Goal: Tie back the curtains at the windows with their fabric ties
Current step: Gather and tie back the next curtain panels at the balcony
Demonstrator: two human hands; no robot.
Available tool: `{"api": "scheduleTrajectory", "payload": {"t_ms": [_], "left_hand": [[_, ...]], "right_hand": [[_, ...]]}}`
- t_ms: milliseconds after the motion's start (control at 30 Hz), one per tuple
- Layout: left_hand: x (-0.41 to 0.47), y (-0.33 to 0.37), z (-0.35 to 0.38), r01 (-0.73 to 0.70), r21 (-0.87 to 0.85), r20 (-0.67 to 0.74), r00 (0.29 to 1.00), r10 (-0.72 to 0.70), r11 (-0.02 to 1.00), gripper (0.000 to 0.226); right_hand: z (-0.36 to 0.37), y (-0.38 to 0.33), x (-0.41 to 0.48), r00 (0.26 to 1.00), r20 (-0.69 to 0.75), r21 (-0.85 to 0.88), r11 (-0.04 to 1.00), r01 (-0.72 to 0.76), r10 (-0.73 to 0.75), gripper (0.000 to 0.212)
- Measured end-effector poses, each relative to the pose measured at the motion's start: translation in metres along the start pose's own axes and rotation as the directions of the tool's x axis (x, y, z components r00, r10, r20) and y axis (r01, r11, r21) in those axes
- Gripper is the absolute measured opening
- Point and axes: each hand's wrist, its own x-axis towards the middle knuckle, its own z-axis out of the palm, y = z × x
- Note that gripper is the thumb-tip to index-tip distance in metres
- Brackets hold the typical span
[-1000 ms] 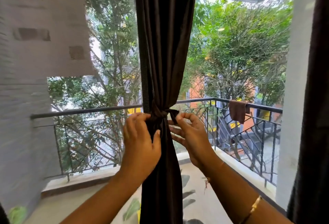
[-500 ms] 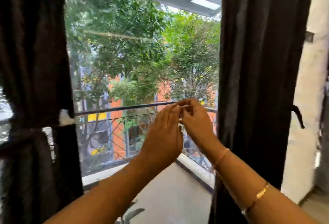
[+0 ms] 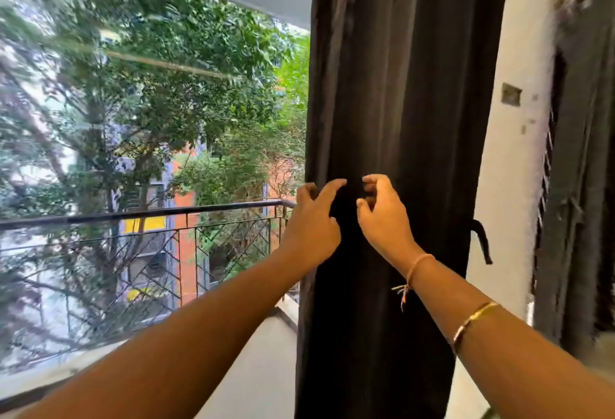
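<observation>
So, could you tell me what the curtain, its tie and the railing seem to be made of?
Curtain: dark cloth, matt with a faint sheen, hanging in soft vertical folds. Tie: seemingly the same cloth, a limp narrow strip dangling at the curtain's right edge. Railing: probably dark painted metal, judging by thin rigid bars.

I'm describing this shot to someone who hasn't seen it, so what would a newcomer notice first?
First, the tall dark curtain hanging loose right of centre, with the left hand and right hand raised before it at mid-height, gripping nothing. Its fabric tie dangles at the curtain's right edge, against the white wall. To the left, green trees fill the view beyond the balcony railing.
</observation>
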Motion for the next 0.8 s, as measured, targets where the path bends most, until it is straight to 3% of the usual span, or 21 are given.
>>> {"api": "scheduleTrajectory", "payload": {"t_ms": [133,233,367,467,600,700,800], "left_hand": [[0.026,-0.002,0.011,0.061,0.077,0.042,0.997,-0.065,0.995,0.063],[0.048,-0.001,0.016,0.125,0.114,0.023,0.992,-0.128,0.986,0.064],[0.073,-0.001,0.016,0.119,0.095,-0.177,0.979,-0.101,0.988,0.059],[0.082,-0.009,0.007,0.101,0.077,-0.290,0.954,-0.075,0.992,0.047],[0.087,-0.027,-0.011,0.065,0.166,-0.299,0.954,-0.012,0.984,0.045],[0.092,-0.043,-0.029,0.102,0.314,-0.243,0.970,-0.024,0.944,0.059],[0.094,-0.061,-0.052,0.164,0.491,-0.246,0.968,-0.045,0.856,0.062]], "right_hand": [[0.000,0.012,0.019,0.991,0.130,0.015,0.999,-0.045,0.043,0.044],[0.001,0.020,0.029,0.990,0.140,-0.062,0.998,-0.002,0.011,0.045],[0.001,0.029,0.041,0.993,-0.119,-0.317,0.947,-0.045,0.007,0.059],[-0.004,0.036,0.058,0.972,-0.230,-0.305,0.944,-0.126,0.055,0.082],[-0.005,0.041,0.087,0.985,-0.119,-0.149,0.979,-0.143,0.126,0.092],[0.005,0.033,0.102,0.998,-0.010,-0.295,0.953,-0.070,0.070,0.075],[0.031,0.007,0.107,0.986,0.144,-0.373,0.918,0.137,-0.089,0.071]]}}
